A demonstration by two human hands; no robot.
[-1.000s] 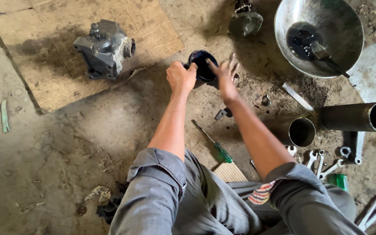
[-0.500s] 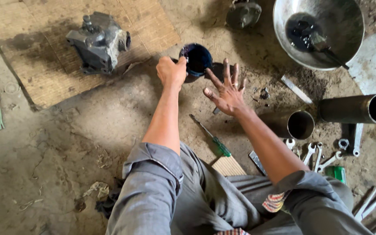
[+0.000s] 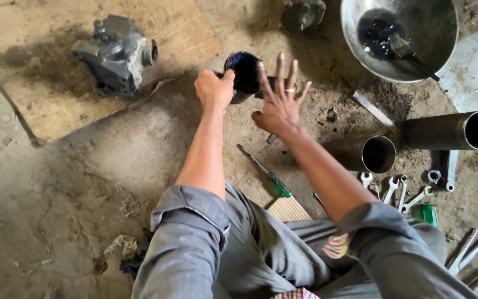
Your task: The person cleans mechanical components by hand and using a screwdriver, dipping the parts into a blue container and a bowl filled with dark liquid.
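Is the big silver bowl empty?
No. The metal bowl holds a pool of black oily liquid, with a brush resting in it.

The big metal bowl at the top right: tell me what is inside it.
Inside the metal bowl lies a pool of black oily liquid with a brush resting in it, handle toward the rim. Whatever lies beneath the liquid is hidden.

Bare, oil-stained concrete floor in daylight — a worn cardboard sheet lies at upper left.
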